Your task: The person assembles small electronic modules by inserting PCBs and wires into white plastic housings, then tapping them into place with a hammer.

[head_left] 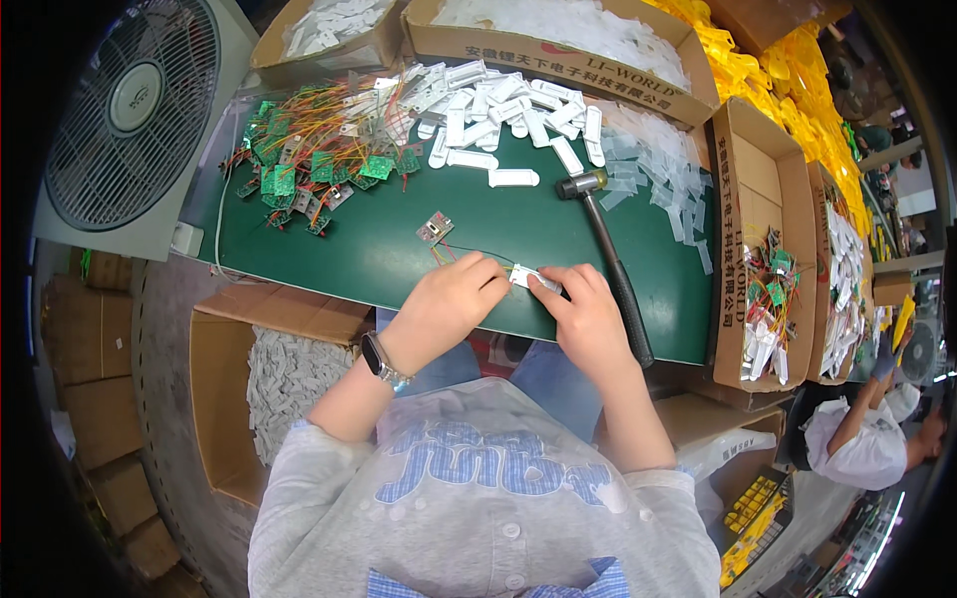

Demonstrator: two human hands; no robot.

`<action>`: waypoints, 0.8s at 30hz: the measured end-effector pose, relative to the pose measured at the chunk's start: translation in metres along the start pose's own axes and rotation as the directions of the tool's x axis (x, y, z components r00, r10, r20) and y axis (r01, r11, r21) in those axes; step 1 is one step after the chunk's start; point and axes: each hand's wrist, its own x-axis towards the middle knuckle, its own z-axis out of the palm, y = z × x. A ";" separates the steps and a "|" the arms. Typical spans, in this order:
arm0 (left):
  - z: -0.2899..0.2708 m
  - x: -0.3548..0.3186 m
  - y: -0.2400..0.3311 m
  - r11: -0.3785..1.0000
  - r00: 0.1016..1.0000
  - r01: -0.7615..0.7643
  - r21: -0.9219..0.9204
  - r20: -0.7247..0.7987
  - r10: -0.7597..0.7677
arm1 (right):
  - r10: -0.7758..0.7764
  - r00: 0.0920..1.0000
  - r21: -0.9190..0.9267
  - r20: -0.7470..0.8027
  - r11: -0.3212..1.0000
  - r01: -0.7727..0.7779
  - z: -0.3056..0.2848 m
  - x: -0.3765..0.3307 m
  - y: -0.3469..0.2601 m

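Near the table's front edge, my right hand (590,317) grips a small white plastic piece (530,278), thumb and fingertips pressed on it. At its left end my left hand (447,304) is closed in a pinch, its fingertips by thin wires; what exactly lies between them is hidden. Those wires run up to a small circuit board (436,227) lying on the green table (359,261). To the right of my right hand lies a black-handled hammer (616,261), its head away from me.
Green circuit boards with wires (289,164) heap at the far left, white plastic housings (498,115) at the back. Clear strips (658,169) lie on the right. Cardboard boxes (728,239) line the back and right; a fan (135,105) stands left. Another person (862,439) works far right.
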 end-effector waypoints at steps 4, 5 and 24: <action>0.002 0.006 0.000 0.992 0.994 0.079 -0.102 -0.062 -0.086 | -0.039 0.998 0.119 0.041 0.992 0.034 -0.002 0.000 0.008; 0.002 0.007 -0.002 0.992 0.994 0.079 -0.103 -0.062 -0.086 | -0.038 0.998 0.119 0.041 0.992 0.033 -0.001 0.000 0.009; 0.009 0.006 -0.004 0.998 0.998 -0.025 -0.059 -0.051 0.022 | -0.042 0.995 0.092 0.093 0.995 0.034 -0.011 0.004 0.008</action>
